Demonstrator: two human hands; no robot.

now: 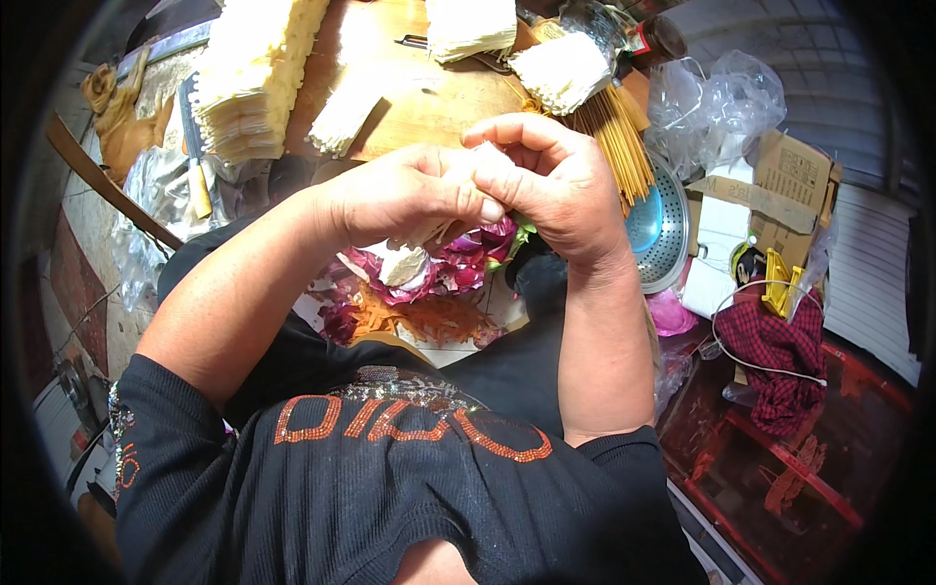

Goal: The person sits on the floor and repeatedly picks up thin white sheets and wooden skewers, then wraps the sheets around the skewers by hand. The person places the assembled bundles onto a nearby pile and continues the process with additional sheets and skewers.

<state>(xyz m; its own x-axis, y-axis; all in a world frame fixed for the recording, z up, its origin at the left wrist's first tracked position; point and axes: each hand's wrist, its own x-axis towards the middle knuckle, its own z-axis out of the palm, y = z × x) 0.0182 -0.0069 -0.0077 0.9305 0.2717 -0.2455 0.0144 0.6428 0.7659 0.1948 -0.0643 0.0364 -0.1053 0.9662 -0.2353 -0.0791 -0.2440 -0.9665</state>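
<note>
Both my hands meet in front of my chest, fingers pinched around a pale, thin, folded sheet that they mostly cover. The left thumb of my left hand presses against it from the near side. My right hand grips it with curled fingers and thumb. Below them are purple cabbage leaves with a whitish lump on them, and shredded carrot. Beyond my hands, a small stack of pale sheets lies on the wooden board.
A tall stack of yellowish sheets stands at left beside a knife. More white stacks and a bundle of wooden skewers lie at right. Beyond are a metal colander, cardboard box, plastic bags and checkered cloth.
</note>
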